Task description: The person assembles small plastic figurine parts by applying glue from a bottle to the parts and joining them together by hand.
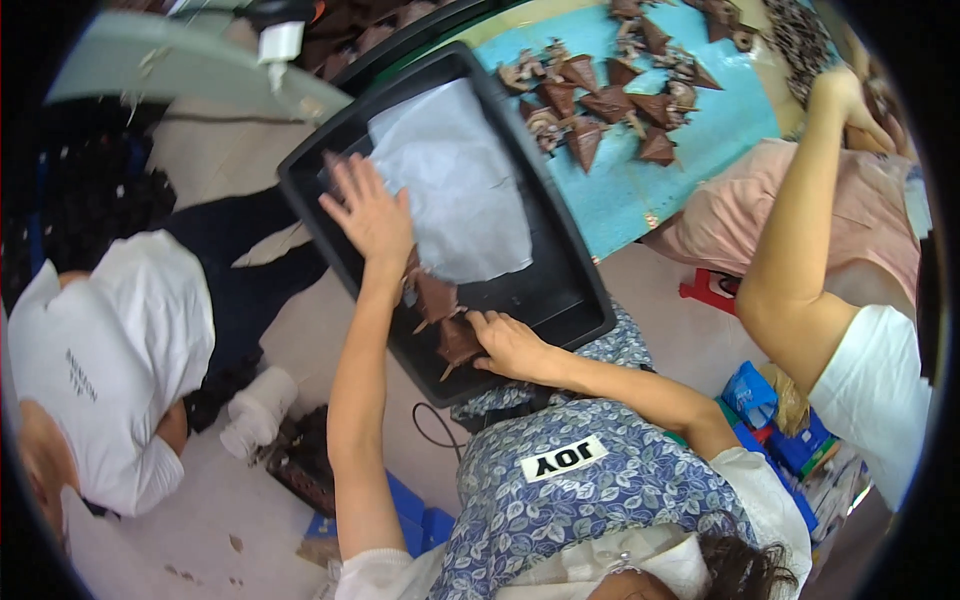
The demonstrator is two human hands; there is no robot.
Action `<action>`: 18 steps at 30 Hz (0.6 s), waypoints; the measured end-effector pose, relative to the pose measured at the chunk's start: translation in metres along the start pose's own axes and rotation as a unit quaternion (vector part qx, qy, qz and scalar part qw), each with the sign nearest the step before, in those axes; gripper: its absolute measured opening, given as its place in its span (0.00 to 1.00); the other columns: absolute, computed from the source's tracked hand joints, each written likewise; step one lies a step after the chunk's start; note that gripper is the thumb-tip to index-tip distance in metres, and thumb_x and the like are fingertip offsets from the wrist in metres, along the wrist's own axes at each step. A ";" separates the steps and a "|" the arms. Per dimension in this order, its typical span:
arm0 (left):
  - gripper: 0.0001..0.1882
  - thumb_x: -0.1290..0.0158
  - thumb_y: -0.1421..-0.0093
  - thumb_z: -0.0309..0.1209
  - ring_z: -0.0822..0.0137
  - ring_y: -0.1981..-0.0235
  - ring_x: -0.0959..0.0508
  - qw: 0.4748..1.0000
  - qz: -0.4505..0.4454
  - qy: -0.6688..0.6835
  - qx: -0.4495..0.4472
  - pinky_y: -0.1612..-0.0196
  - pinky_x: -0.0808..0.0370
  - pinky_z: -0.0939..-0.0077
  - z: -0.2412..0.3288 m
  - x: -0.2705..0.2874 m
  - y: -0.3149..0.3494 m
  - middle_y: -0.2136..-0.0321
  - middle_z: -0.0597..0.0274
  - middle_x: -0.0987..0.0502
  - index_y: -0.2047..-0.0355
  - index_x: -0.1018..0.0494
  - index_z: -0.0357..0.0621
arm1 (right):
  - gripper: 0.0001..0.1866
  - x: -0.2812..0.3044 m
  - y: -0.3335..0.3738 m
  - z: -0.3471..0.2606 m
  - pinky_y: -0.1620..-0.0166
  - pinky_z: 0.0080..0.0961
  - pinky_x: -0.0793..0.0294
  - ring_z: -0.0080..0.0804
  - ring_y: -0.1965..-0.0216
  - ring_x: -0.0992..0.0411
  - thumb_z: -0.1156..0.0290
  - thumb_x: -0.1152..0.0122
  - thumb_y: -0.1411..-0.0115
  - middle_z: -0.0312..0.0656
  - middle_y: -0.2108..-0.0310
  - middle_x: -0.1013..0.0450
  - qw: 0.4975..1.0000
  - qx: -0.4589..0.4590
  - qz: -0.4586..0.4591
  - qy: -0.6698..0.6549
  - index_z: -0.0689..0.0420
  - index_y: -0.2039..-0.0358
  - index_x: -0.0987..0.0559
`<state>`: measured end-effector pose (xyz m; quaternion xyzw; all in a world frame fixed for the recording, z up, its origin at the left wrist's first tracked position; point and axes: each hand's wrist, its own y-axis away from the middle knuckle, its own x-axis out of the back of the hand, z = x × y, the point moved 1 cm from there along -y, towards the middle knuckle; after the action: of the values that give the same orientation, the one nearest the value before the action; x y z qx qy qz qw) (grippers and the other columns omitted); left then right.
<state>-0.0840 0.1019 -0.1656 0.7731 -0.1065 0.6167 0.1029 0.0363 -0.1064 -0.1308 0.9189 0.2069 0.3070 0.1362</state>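
A deep black plastic tray [560,262] lies in front of me, with pale white sheets [455,180] spread inside. My left hand [372,215] is held over the tray's left side, fingers spread, holding nothing; the fingertips are slightly blurred. At the tray's near left corner, my right hand [512,346] grips the edge of a dark brown, pointed piece [458,342] between thumb and fingers. A thin stick pokes out of that piece. Just beyond it lies a similar brown piece [434,298], partly hidden by my left wrist.
On a turquoise-topped table [610,210] beyond the tray lie several brown pointed pieces [608,104]. Someone in a white shirt [120,350] is at the left; another person's arm [800,220] reaches in at the right. A red stool [712,292] stands below the table.
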 end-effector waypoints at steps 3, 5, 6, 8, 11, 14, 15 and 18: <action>0.37 0.50 0.41 0.47 0.50 0.32 0.54 0.997 0.025 0.068 0.000 0.36 0.60 0.37 0.000 0.002 0.006 0.34 0.53 0.49 0.37 0.43 0.42 | 0.19 0.093 -0.011 -0.005 0.64 0.41 0.26 0.54 0.67 0.25 0.69 0.33 0.51 0.53 0.68 0.26 0.970 -0.026 0.200 -0.137 0.64 0.62 0.28; 0.36 0.49 0.41 0.45 0.49 0.32 0.54 0.992 0.047 0.118 -0.002 0.37 0.60 0.37 0.006 0.016 0.011 0.34 0.50 0.48 0.37 0.43 0.41 | 0.21 0.153 -0.032 0.016 0.65 0.40 0.26 0.53 0.67 0.25 0.67 0.33 0.51 0.55 0.70 0.25 0.886 -0.123 0.414 -0.167 0.65 0.60 0.28; 0.34 0.48 0.41 0.43 0.48 0.32 0.54 0.982 0.059 0.178 -0.014 0.37 0.59 0.36 0.015 0.029 0.016 0.35 0.48 0.48 0.38 0.42 0.40 | 0.20 0.175 -0.045 0.030 0.65 0.41 0.26 0.54 0.69 0.25 0.67 0.33 0.50 0.55 0.73 0.25 0.863 -0.110 0.487 -0.082 0.65 0.61 0.28; 0.31 0.48 0.41 0.38 0.47 0.34 0.51 0.961 0.073 0.263 -0.050 0.37 0.58 0.38 0.035 0.049 0.028 0.38 0.45 0.45 0.40 0.41 0.39 | 0.19 0.198 -0.072 0.066 0.66 0.42 0.26 0.54 0.70 0.25 0.68 0.34 0.50 0.54 0.75 0.25 0.827 -0.095 0.554 0.003 0.65 0.61 0.28; 0.29 0.48 0.40 0.38 0.45 0.38 0.42 0.905 0.029 0.418 -0.071 0.39 0.47 0.47 0.067 0.068 0.044 0.40 0.44 0.42 0.41 0.39 0.38 | 0.19 0.195 -0.102 0.103 0.68 0.36 0.27 0.47 0.74 0.26 0.65 0.33 0.51 0.51 0.74 0.26 0.882 -0.142 0.419 0.161 0.63 0.64 0.27; 0.28 0.49 0.39 0.41 0.47 0.44 0.35 0.828 -0.032 0.558 -0.029 0.43 0.36 0.57 0.087 0.085 0.042 0.43 0.44 0.38 0.43 0.38 0.38 | 0.13 0.207 -0.091 0.085 0.64 0.40 0.28 0.51 0.68 0.28 0.72 0.33 0.55 0.50 0.72 0.26 0.891 -0.103 0.437 0.064 0.63 0.71 0.25; 0.27 0.50 0.37 0.43 0.49 0.46 0.31 0.757 -0.085 0.648 0.011 0.46 0.31 0.62 0.093 0.093 0.041 0.44 0.45 0.36 0.44 0.37 0.38 | 0.10 0.211 -0.075 0.069 0.64 0.39 0.28 0.50 0.68 0.28 0.76 0.35 0.55 0.48 0.71 0.27 0.876 -0.034 0.475 0.082 0.62 0.71 0.26; 0.26 0.57 0.34 0.48 0.56 0.54 0.23 0.436 -0.164 0.865 0.187 0.49 0.28 0.67 0.109 0.131 0.028 0.46 0.50 0.31 0.48 0.33 0.39 | 0.09 0.204 -0.032 0.015 0.65 0.36 0.30 0.45 0.67 0.31 0.84 0.42 0.55 0.44 0.69 0.28 0.858 0.134 0.487 0.093 0.60 0.71 0.26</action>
<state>0.0378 0.0386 -0.0604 -0.1600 0.2842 0.9407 0.0938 0.1841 0.0140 -0.0507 0.8789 -0.2164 0.3876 -0.1748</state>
